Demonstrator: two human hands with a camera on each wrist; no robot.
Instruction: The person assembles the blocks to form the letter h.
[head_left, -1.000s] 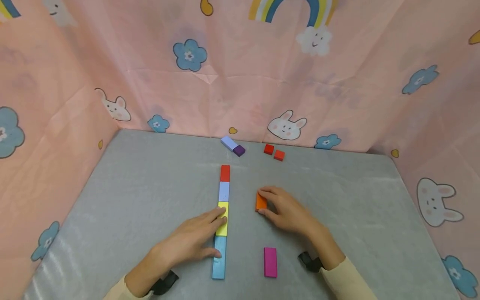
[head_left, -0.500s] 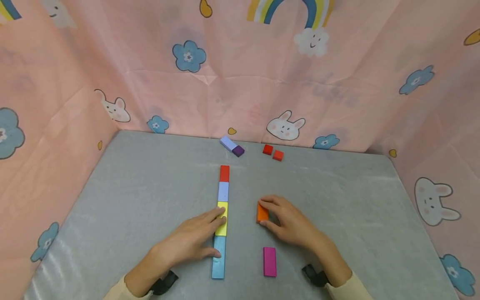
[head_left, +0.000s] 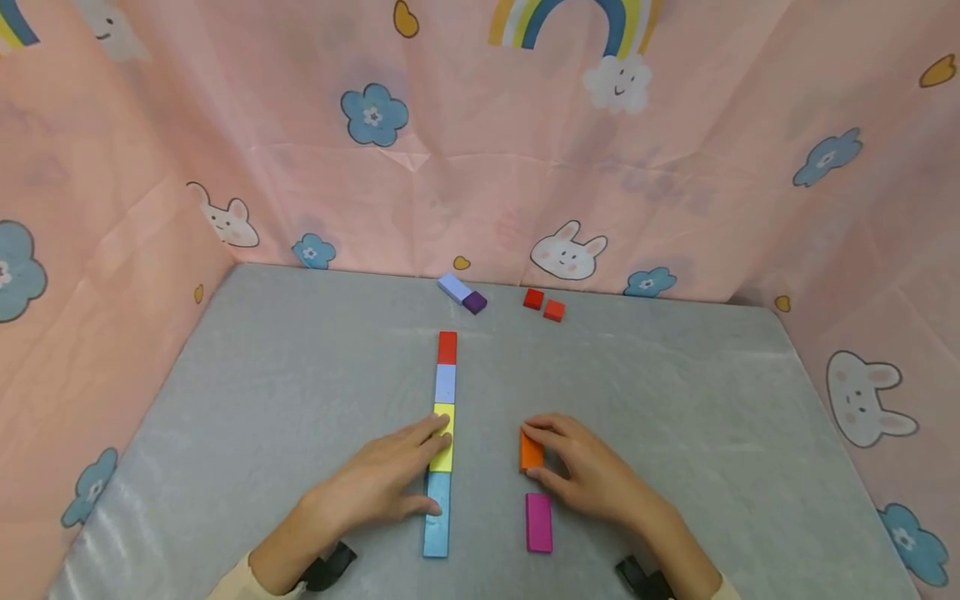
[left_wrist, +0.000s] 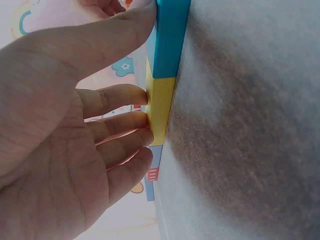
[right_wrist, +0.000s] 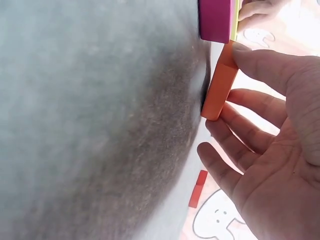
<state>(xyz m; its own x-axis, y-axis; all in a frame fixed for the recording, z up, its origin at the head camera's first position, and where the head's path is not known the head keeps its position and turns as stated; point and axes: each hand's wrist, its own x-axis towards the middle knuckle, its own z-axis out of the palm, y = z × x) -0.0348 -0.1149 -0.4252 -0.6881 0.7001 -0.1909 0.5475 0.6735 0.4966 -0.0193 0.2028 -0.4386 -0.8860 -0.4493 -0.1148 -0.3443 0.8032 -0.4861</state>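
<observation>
My left hand (head_left: 375, 479) rests along a straight row of blocks. Its fingertips touch the yellow block (left_wrist: 161, 107), and the thumb lies on the light blue block (head_left: 437, 533). Beyond the yellow one, the row goes on with a periwinkle block (head_left: 446, 383) and a red block (head_left: 447, 347). Between thumb and fingers my right hand (head_left: 588, 467) pinches an orange block (right_wrist: 220, 90), low at the table surface. Just nearer to me lies a magenta block (head_left: 538, 523), lengthwise in line with the orange one and a small gap apart.
At the far edge of the grey table (head_left: 300, 350) lie another periwinkle block (head_left: 454, 287), a dark purple block (head_left: 475, 302) and two small red blocks (head_left: 554, 311). A pink printed cloth (head_left: 480, 167) stands behind and at both sides.
My right hand has drawn the orange block nearer to me and slightly right, close to the magenta block. The left hand has stayed on the row.
</observation>
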